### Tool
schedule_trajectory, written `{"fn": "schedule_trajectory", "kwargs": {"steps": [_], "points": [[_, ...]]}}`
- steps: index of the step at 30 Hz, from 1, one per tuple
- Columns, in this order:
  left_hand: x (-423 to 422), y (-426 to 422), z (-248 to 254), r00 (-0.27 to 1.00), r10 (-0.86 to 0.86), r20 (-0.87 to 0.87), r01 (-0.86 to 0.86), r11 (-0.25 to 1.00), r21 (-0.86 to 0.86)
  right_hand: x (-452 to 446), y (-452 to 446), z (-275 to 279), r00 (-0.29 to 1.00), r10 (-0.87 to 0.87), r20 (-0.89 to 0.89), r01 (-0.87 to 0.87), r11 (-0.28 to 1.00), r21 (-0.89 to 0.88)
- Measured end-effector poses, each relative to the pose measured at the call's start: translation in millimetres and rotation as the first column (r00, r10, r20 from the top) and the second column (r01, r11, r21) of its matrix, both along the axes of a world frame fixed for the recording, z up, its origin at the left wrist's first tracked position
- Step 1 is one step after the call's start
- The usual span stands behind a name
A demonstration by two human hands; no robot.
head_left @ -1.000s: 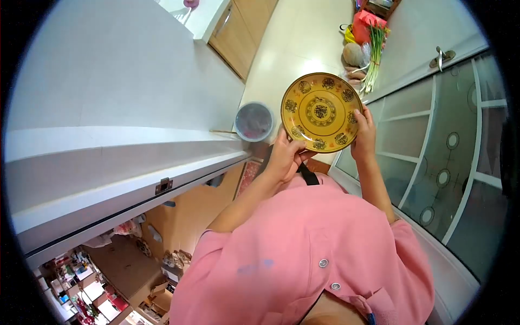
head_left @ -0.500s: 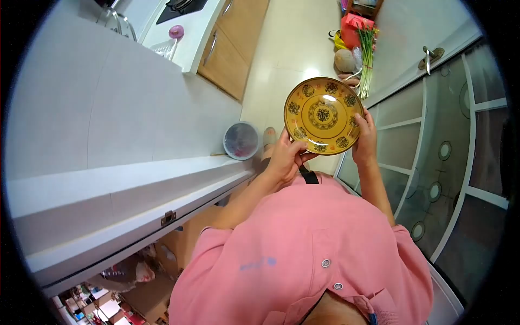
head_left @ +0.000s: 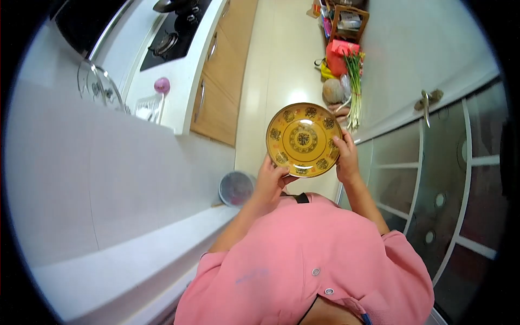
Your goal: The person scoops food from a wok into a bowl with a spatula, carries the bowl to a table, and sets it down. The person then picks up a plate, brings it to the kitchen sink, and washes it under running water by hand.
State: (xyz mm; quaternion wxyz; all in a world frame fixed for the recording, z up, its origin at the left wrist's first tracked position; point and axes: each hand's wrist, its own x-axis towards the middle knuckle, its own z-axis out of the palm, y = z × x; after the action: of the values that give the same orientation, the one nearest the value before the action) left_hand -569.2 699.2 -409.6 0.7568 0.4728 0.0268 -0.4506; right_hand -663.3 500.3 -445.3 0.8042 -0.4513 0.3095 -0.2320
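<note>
A round yellow-brown plate (head_left: 287, 140) with dark medallions around its rim and a dark motif at its centre is held in front of my body, its upper face towards me. My left hand (head_left: 271, 180) grips the lower left edge, thumb on the rim and fingers underneath. On the right edge, my right hand (head_left: 346, 154) has its thumb over the rim, with the other fingers mostly hidden behind the plate.
A counter at left carries a gas stove (head_left: 174, 38), a purple onion (head_left: 162, 85) and a white rack (head_left: 149, 107). A bin (head_left: 236, 188) stands by the wall. Green stalks (head_left: 353, 89), a red bag (head_left: 336, 58) and a wooden shelf (head_left: 349, 24) line the right. A glass-panelled door (head_left: 444, 162) is nearer.
The view has moved forward into the kitchen, with more of the stove and shelf showing. Both hands still hold the plate, which now sits lower and further left in view.
</note>
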Motion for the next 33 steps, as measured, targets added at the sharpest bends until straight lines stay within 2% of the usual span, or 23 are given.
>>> {"fn": "schedule_trajectory", "kwargs": {"steps": [5,10,12,16,23,26,28,30,31,33], "points": [[123,-19,-12,1.0,-0.015,0.018,0.016,0.999,-0.051,109,-17,2,1.0,0.004,-0.011,-0.005,0.998,-0.065],[238,-53,12,0.994,-0.024,0.107,0.031,0.997,-0.064,215,-44,29,0.998,0.049,0.046,-0.043,0.992,-0.121],[273,-64,10,0.992,-0.038,0.121,0.048,0.995,-0.084,247,-53,39,0.999,0.032,0.001,-0.031,0.986,-0.161],[346,-89,2,0.992,-0.066,0.105,0.079,0.989,-0.123,308,-73,33,0.999,0.026,0.039,-0.021,0.994,-0.106],[490,-200,-22,0.982,-0.117,0.148,0.136,0.983,-0.122,441,-182,11,0.994,-0.001,0.113,0.016,0.991,-0.131],[556,-262,-19,0.985,-0.114,0.129,0.133,0.98,-0.149,505,-243,19,0.997,0.007,0.08,0.009,0.98,-0.2],[595,-298,-19,0.99,-0.111,0.091,0.124,0.979,-0.159,542,-275,46,1.0,0.019,-0.01,-0.02,0.984,-0.176],[626,-338,-6,0.994,-0.087,0.06,0.097,0.976,-0.197,577,-318,43,0.999,0.041,-0.016,-0.043,0.983,-0.178],[642,-354,-3,0.996,-0.077,0.044,0.084,0.973,-0.213,597,-335,39,0.998,0.031,0.052,-0.019,0.976,-0.215],[672,-380,-14,0.999,-0.041,0.032,0.047,0.977,-0.206,630,-365,44,0.998,0.053,0.018,-0.048,0.981,-0.19]]}}
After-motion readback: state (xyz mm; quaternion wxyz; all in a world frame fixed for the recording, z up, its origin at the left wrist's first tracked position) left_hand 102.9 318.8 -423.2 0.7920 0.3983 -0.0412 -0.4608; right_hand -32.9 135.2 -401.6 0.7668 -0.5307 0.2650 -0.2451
